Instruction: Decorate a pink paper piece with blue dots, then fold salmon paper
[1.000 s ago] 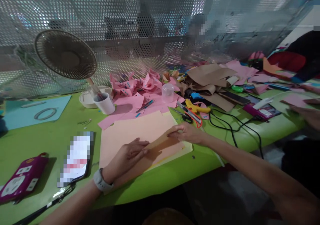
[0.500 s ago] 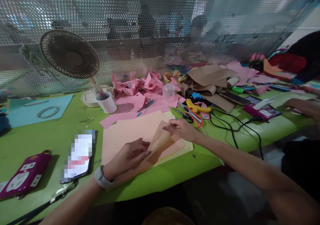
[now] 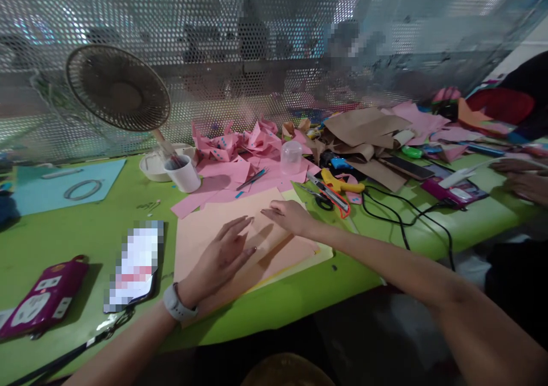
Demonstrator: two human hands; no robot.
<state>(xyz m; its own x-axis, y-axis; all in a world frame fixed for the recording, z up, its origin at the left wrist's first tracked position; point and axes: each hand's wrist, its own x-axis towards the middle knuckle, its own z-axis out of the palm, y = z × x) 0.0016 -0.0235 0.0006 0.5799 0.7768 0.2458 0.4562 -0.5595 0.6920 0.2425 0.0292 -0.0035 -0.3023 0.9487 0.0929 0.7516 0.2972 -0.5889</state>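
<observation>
A peach sheet of paper [image 3: 199, 223] lies on the green table, with its right part bent over to the left. My right hand [image 3: 293, 217] is closed on the edge of this turned-over part, thumb and fingers pinched together. Just left of it, my left hand [image 3: 216, 261] has its fingers spread over the sheet, and its wrist wears a pale watch. More peach paper and a yellow sheet [image 3: 326, 253] show from under the fold. Beyond my right hand lie scissors [image 3: 323, 201], a box cutter [image 3: 329, 193] and a yellow glue gun [image 3: 338, 183].
A phone [image 3: 137, 266] and a purple device [image 3: 45, 297] lie on the left. Behind stand a fan [image 3: 117, 89], a white cup [image 3: 184, 175] and a clear plastic cup [image 3: 291, 157] beside folded pink paper [image 3: 259, 137]. Black cables [image 3: 400, 223] run rightward. Another person's hand [image 3: 524, 177] is far right.
My right hand has moved left and slightly up, carrying the paper's edge further over the sheet. My left hand's fingers have lifted and spread wider.
</observation>
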